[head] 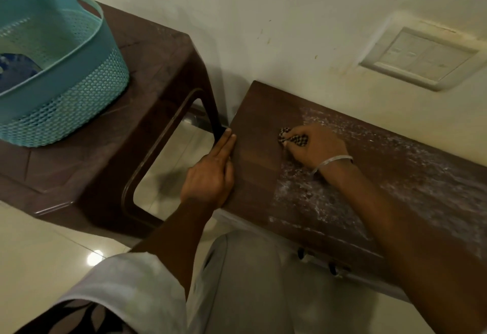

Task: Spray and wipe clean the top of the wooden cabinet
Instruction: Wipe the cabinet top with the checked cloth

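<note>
At the center right of the frame, the cabinet (263, 112) stands against the wall. Its top is dark wood at the left end and has a white film (395, 165) toward the right. The right hand (319, 146), with a bangle (332, 162) on the wrist, curls its fingers around a small checked cloth (291, 138) and presses it on the top, at the border of the film. The left hand (210, 175) lies with straight fingers along the cabinet's left edge. In the upper left, a basket (60, 88) stands on a brown stool (163, 70).
</note>
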